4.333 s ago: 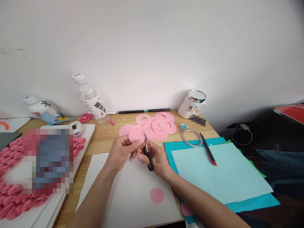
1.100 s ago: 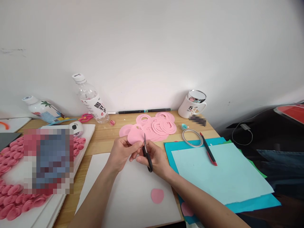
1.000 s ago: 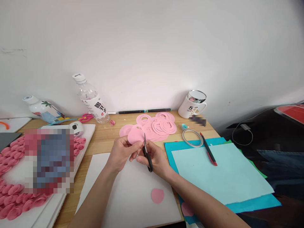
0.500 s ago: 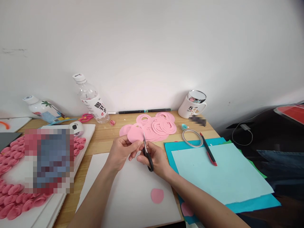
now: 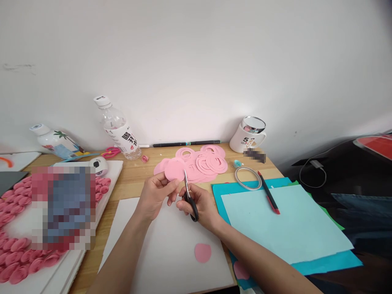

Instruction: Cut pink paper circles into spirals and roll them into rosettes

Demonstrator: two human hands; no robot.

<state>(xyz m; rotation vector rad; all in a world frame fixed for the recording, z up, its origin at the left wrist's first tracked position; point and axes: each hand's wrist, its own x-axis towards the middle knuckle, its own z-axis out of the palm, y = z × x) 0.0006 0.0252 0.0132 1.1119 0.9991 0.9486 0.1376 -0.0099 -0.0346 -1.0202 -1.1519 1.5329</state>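
Between the thumb and fingers of my left hand [image 5: 156,194] is a pink paper circle [image 5: 174,169], held up over the work surface. My right hand [image 5: 200,204] grips black-handled scissors [image 5: 191,204], their blades pointing up at the circle's right edge. Whether the blades are cutting into the paper I cannot tell. Behind both hands lies a heap of pink paper circles and rings [image 5: 211,163]. A smaller pink paper piece [image 5: 203,252] rests on the white board [image 5: 174,253] below my hands.
Left: a board with pink paper roses [image 5: 18,271] and a clear bottle [image 5: 118,126]. Right: a white mug [image 5: 246,136], a tape roll [image 5: 236,179], a black-and-red pen [image 5: 269,194] and light blue paper sheets [image 5: 284,228]. A wall rises behind the table.
The pink circle has turned a little in my left hand, and its face shows rounder. My left thumb has shifted slightly left and down. The scissors have barely moved.
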